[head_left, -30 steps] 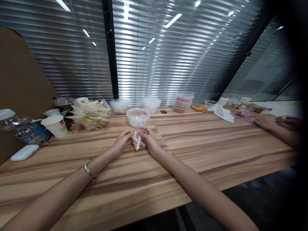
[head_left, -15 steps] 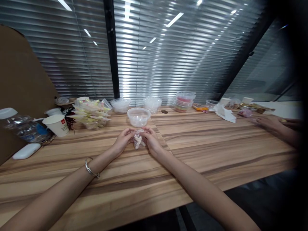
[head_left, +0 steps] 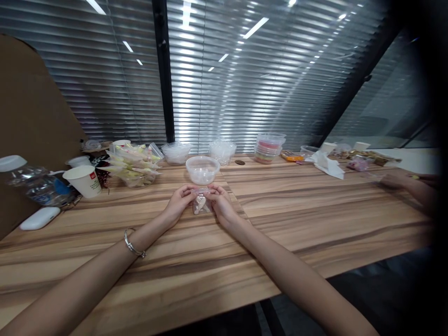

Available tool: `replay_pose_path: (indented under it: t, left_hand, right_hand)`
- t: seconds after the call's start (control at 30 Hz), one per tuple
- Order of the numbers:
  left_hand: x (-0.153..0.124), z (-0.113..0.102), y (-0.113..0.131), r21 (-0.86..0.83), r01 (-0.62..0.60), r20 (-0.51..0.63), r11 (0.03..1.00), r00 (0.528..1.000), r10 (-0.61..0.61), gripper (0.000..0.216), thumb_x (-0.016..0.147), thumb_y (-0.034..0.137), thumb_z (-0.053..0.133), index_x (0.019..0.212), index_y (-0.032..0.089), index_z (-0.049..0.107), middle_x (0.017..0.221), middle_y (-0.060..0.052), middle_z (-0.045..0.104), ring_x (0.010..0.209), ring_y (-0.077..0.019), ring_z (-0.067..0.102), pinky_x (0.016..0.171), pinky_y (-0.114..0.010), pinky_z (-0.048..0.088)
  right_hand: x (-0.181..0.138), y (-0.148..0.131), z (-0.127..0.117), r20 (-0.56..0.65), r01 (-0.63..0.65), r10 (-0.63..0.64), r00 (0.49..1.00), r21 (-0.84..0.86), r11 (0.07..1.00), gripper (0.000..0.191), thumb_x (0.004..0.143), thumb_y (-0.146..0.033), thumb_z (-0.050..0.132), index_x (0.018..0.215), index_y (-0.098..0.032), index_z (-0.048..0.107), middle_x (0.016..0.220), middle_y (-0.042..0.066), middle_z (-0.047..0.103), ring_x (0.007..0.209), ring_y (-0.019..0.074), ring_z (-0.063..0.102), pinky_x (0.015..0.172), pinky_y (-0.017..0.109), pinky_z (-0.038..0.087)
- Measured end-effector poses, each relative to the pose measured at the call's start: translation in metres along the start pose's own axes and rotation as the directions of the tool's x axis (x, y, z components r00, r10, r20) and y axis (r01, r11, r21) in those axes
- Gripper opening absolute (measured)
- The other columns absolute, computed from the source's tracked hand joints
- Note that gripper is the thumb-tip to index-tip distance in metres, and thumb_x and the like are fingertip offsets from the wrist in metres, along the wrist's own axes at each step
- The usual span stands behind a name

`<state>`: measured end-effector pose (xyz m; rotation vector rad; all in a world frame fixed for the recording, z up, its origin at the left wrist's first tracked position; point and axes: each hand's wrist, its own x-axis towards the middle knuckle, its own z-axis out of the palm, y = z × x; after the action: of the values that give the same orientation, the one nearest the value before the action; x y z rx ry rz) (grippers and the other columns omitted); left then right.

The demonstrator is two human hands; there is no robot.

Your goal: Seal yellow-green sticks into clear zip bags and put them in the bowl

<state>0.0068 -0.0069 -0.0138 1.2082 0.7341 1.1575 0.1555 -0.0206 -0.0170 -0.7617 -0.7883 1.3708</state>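
Between my hands is a small clear zip bag (head_left: 201, 204) with pale pieces inside that I cannot make out. My left hand (head_left: 180, 200) pinches the bag's upper left corner. Opposite it, my right hand (head_left: 221, 201) pinches the upper right corner, so the top strip is stretched straight between them. Just beyond my fingertips stands a round clear plastic bowl (head_left: 202, 171) on the wooden table (head_left: 168, 275). A silver bracelet (head_left: 132, 243) circles my left wrist.
At left are a bowl heaped with filled bags (head_left: 135, 165), a paper cup (head_left: 83, 181), a plastic bottle (head_left: 38, 184) and a white case (head_left: 40, 218). Clear containers (head_left: 222, 151) and stacked tubs (head_left: 269, 148) line the back. A co-worker's hand (head_left: 395, 179) is at right, near tissues (head_left: 328, 164).
The bag's top edge, crumpled before, is now drawn out flat between my fingers. My hands have barely shifted. The co-worker's hand at right has moved slightly.
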Motion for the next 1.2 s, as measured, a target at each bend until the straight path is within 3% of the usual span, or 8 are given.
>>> replay_pose_path:
  t: [0.5, 1.0, 1.2]
  left_hand:
    - [-0.0015, 0.0024, 0.001, 0.055, -0.007, 0.008, 0.998, 1.0, 0.006, 0.026, 0.066, 0.028, 0.075, 0.087, 0.015, 0.067, 0.085, -0.006, 0.068, 0.073, -0.016, 0.06, 0.068, -0.026, 0.046]
    - [-0.0032, 0.0046, 0.0053, 0.106, -0.038, -0.021, 0.994, 0.999, 0.04, 0.022, 0.065, 0.028, 0.075, 0.081, 0.014, 0.068, 0.08, -0.005, 0.068, 0.073, -0.016, 0.059, 0.07, -0.026, 0.045]
    - [-0.0021, 0.0047, 0.0059, 0.039, -0.021, -0.031, 0.999, 0.999, 0.022, 0.026, 0.07, 0.03, 0.069, 0.093, 0.018, 0.065, 0.088, -0.004, 0.066, 0.077, -0.0163, 0.061, 0.068, -0.026, 0.047]
  right_hand:
    - [-0.0029, 0.0006, 0.0016, 0.09, 0.015, -0.017, 0.996, 0.024, 1.0, 0.028, 0.062, -0.017, 0.071, 0.084, -0.021, 0.053, 0.075, -0.002, 0.064, 0.069, 0.0136, 0.06, 0.067, 0.027, 0.046]
    - [-0.0051, 0.0001, 0.003, 0.082, 0.02, -0.02, 0.996, 0.003, 1.0, 0.028, 0.062, -0.017, 0.071, 0.083, -0.022, 0.053, 0.075, -0.003, 0.062, 0.067, 0.0123, 0.058, 0.066, 0.025, 0.045]
    - [-0.0031, 0.002, 0.0041, 0.045, 0.04, -0.04, 0.998, 0.013, 0.999, 0.028, 0.062, -0.02, 0.071, 0.083, -0.022, 0.054, 0.077, -0.002, 0.063, 0.072, 0.0142, 0.06, 0.07, 0.028, 0.047]
